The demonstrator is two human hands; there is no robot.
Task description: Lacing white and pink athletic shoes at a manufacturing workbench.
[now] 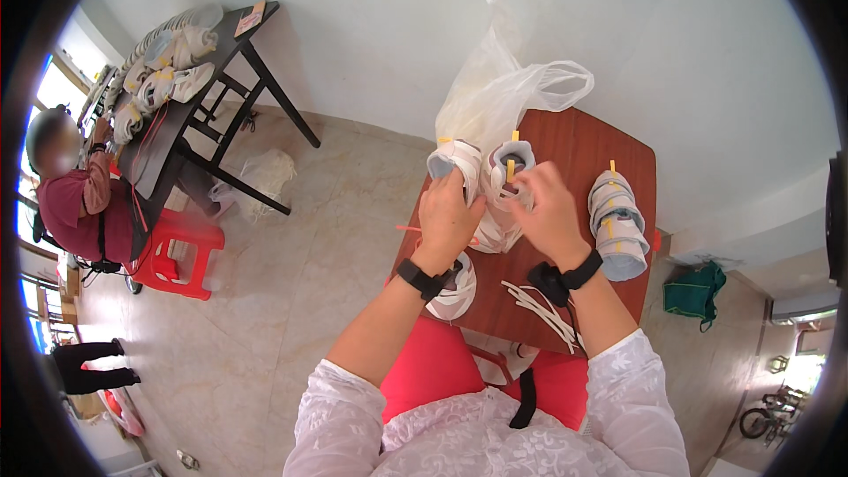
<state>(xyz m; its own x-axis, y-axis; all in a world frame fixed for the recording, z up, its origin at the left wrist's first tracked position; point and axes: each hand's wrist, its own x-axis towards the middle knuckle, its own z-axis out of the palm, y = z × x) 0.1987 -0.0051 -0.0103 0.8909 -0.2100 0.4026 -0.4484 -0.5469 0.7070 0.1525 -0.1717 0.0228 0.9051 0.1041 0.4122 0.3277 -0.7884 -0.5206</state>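
Observation:
Two white shoe uppers with yellow tabs stand side by side on the brown table. My left hand (450,216) is closed around the left shoe upper (461,157), its fingers over the near part. My right hand (552,216) is at the near side of the right shoe upper (512,154), fingers bent in a pinch; whatever they hold is too small to make out. Below my left wrist lies another white shoe upper (452,299), partly hidden by the wrist strap. Several loose white shoelaces (541,311) lie beside my right wrist.
A stack of white shoe uppers (617,221) stands on the brown table (632,146) at right. Behind is a clear plastic bag (481,93). A green bag (694,293) sits on the floor. Far left, a person (75,199) works at a dark table (234,44) near a red stool (181,252).

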